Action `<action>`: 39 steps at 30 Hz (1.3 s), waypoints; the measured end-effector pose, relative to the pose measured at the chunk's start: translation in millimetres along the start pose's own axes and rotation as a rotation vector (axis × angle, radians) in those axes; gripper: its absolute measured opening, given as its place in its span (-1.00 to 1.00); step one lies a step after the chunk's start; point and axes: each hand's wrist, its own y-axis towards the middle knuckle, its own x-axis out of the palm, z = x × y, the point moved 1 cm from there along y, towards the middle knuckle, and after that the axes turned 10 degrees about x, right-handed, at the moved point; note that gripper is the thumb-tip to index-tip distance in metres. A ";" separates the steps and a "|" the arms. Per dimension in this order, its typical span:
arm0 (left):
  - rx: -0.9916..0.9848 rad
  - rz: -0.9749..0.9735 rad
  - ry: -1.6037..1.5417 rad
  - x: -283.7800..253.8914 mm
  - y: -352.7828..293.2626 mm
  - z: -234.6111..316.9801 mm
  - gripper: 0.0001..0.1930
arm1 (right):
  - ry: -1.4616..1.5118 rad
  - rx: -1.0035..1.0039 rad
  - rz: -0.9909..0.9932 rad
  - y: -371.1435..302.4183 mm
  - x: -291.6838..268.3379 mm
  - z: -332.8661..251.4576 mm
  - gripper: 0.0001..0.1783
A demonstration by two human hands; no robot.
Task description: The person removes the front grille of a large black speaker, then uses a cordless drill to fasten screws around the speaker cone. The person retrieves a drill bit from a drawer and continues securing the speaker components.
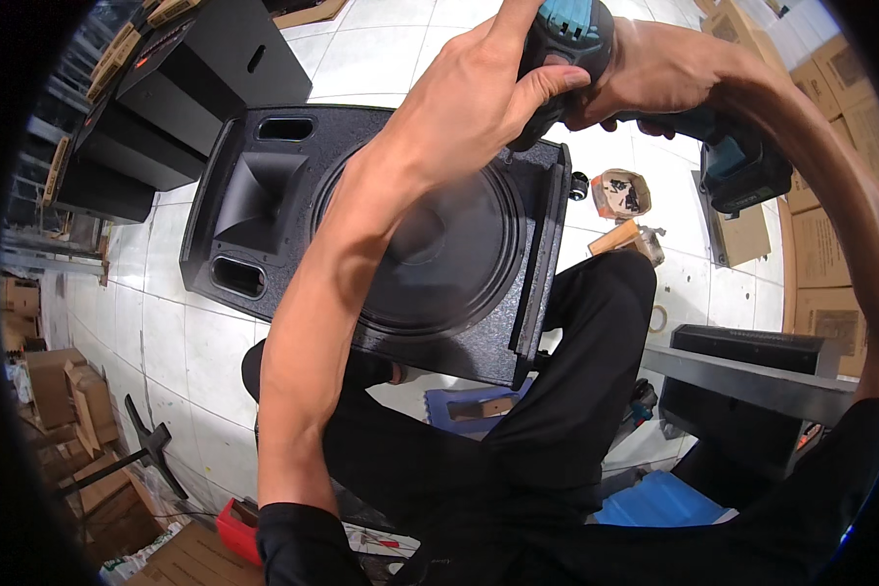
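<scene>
At the top of the head view I hold a teal and black cordless drill (568,27) over the far right end of a black speaker cabinet (288,262). My right hand (645,76) wraps round its handle, and the battery pack (747,176) sticks out beyond my wrist. My left hand (498,86) grips the drill's body from the other side, thumb pressed against it. The tool's tip and what it touches cannot be made out. On the cabinet's upturned face are a large round woofer (464,259), partly behind my left forearm, and a square horn (262,200).
Right of the cabinet lies an open box of small dark parts (622,193) on white floor tiles. Black cabinets (200,59) stand far left; cardboard cartons (820,244) are stacked at right. A metal bar (752,383) and blue sheet (662,500) lie near my right leg.
</scene>
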 end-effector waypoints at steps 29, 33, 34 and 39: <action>-0.371 -0.125 0.210 95.5 -78.0 -125.1 -0.80 | 0.282 -0.079 0.109 -22.9 -7.8 35.8 -0.44; -0.341 -0.135 0.265 84.0 -82.6 -120.6 -0.83 | 0.314 -0.086 0.202 -43.5 -10.4 33.9 -0.46; -0.333 -0.127 0.288 81.6 -84.8 -119.1 -0.83 | 0.340 -0.108 0.245 -49.5 -9.2 33.7 -0.45; -0.358 -0.035 0.255 92.4 -84.9 -119.3 -0.83 | 0.326 0.025 0.185 -68.5 -16.0 34.9 -0.47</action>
